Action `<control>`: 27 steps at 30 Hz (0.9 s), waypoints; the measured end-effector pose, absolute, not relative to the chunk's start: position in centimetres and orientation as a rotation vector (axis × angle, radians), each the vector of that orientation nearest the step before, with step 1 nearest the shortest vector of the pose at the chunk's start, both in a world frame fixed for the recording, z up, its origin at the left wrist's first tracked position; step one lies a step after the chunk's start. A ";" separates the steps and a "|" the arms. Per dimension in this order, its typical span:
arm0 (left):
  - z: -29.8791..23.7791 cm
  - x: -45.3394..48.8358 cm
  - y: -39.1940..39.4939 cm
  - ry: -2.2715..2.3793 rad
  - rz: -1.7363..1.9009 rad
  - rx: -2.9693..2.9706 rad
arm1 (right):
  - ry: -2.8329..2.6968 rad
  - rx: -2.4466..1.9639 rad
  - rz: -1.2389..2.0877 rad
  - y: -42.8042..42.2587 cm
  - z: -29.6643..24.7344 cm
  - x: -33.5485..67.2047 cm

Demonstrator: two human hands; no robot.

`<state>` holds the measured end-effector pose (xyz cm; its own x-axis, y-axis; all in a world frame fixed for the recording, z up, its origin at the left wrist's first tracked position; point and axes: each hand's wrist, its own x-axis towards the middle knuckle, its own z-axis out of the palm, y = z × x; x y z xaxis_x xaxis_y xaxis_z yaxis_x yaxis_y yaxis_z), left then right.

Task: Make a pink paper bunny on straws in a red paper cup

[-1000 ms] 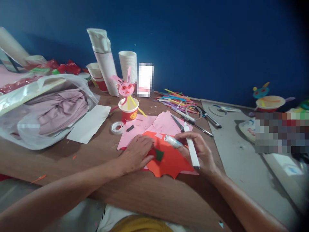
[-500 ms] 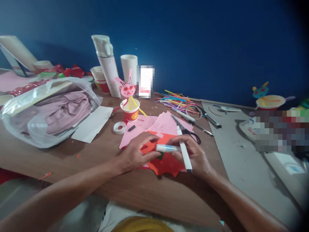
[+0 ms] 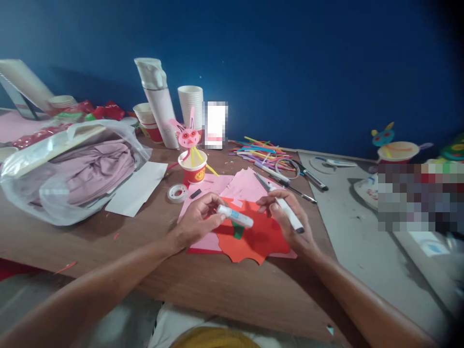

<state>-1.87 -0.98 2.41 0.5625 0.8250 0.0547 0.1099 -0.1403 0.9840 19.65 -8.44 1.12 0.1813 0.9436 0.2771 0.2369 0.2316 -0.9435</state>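
My left hand point(image 3: 197, 220) pinches one end of a white glue stick point(image 3: 235, 216) that points right over the red paper cutout point(image 3: 259, 239). A small green paper piece point(image 3: 238, 230) lies on the red cutout just below the glue stick. My right hand point(image 3: 286, 217) is closed round a white marker point(image 3: 290, 215) with a dark tip, above the red cutout's right part. Pink paper sheets point(image 3: 246, 186) lie under and behind the cutout on the wooden table point(image 3: 152, 241).
A red paper cup with a pink paper face point(image 3: 192, 166), a tape roll point(image 3: 177, 193), scissors point(image 3: 263, 182), coloured straws point(image 3: 261, 152) and pens lie behind. A plastic bag of cloth point(image 3: 72, 169) fills the left. White paper sheet point(image 3: 136, 188), cup stacks point(image 3: 191, 108) and a flask point(image 3: 157, 104) stand by the blue wall.
The glue stick has passed from my right hand to my left hand. My left hand has lifted off the green piece, which now lies uncovered. My right hand keeps the marker.
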 end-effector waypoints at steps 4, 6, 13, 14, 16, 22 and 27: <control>2.8 -1.7 -1.1 0.748 0.727 1.465 | -1.180 -1.297 0.745 -8.0 0.9 19.9; 2.7 -1.6 -1.1 0.752 0.726 1.468 | -1.200 -1.317 0.774 -7.9 0.6 19.9; 2.0 -1.2 -1.1 0.692 0.798 1.744 | -1.371 -1.446 0.788 -8.1 0.0 19.4; 1.9 -1.1 -1.2 0.672 0.797 1.771 | -1.386 -1.459 0.785 -8.1 0.1 19.4; 1.7 -1.1 -1.3 0.647 0.787 1.809 | -1.407 -1.476 0.782 -8.2 0.3 19.4; 1.6 -0.6 -1.8 0.655 0.722 1.798 | -1.416 -1.493 0.799 -8.1 0.0 19.6; 1.7 -0.1 -2.0 0.631 0.655 1.740 | -1.414 -1.487 0.820 -8.1 -0.1 19.5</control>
<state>-0.08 -2.05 1.73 0.7032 0.7022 0.1113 0.0859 -0.2394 0.9671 19.48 -8.07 -0.15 0.1262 0.9854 0.1146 0.3898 0.0570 -0.9191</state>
